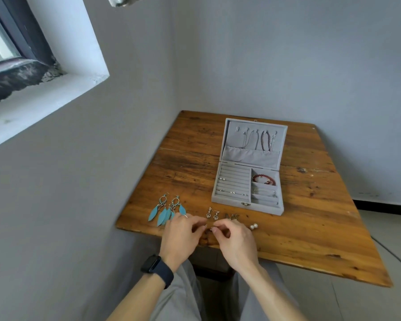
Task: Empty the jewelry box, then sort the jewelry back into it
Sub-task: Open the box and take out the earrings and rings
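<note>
A grey velvet jewelry box (225, 203) lies open on the wooden table (310, 228). Necklaces (264, 140) hang in its lid. A red bead bracelet (264, 179) and a pale bangle (264, 192) fill its right compartments, and small studs (232, 192) sit in the ring rows. In front of the box lie two turquoise feather earrings (166, 210), a pair of silver drop earrings (212, 214) and two pearl studs (253, 226). My left hand (181, 237) and my right hand (235, 242) meet near the front edge, fingertips pinching something tiny that I cannot make out.
The table stands in a corner between two grey walls, with a window ledge (44, 100) to the upper left. My knees in grey trousers (183, 293) are below the table's front edge. A black watch (156, 267) is on my left wrist.
</note>
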`<state>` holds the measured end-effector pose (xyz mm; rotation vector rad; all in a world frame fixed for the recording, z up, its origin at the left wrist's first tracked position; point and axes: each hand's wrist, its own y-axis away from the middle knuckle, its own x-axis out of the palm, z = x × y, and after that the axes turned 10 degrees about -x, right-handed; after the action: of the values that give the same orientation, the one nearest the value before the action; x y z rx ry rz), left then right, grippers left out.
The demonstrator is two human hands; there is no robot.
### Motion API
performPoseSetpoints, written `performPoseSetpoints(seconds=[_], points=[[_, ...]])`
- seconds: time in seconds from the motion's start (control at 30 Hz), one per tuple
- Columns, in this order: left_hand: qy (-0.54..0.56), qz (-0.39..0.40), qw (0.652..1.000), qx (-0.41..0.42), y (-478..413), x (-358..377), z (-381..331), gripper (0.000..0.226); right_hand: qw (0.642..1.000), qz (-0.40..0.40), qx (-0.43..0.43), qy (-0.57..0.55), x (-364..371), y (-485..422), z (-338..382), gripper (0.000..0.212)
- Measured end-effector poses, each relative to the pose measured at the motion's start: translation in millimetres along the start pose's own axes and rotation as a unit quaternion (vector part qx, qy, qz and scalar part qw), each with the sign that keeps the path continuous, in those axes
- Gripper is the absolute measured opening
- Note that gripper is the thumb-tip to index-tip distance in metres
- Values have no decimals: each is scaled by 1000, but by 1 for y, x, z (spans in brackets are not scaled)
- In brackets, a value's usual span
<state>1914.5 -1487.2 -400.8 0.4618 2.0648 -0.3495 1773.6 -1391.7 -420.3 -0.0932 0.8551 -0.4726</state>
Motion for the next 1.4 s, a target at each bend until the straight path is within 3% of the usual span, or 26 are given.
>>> performPoseSetpoints(seconds=[0.33, 0.57, 0.87, 1.13, 1.4], points=[[12, -33, 999, -17, 7, 12, 3, 25, 1000, -18, -17, -14, 3, 5, -6, 19], [2, -1, 1000, -11, 3, 11, 2, 26, 1000, -25, -18, 4, 5, 5, -7, 15], [13, 7, 1000, -8, 6, 8, 1, 32, 999, -32, -15, -4, 4, 6, -6, 26], [13, 35, 999, 10, -1, -4, 1, 30, 999, -1, -7, -40, -13, 7, -2, 29], [-16, -11, 999, 30, -54, -34, -3, 28, 999, -18, -49, -15, -58, -28, -15, 21]])
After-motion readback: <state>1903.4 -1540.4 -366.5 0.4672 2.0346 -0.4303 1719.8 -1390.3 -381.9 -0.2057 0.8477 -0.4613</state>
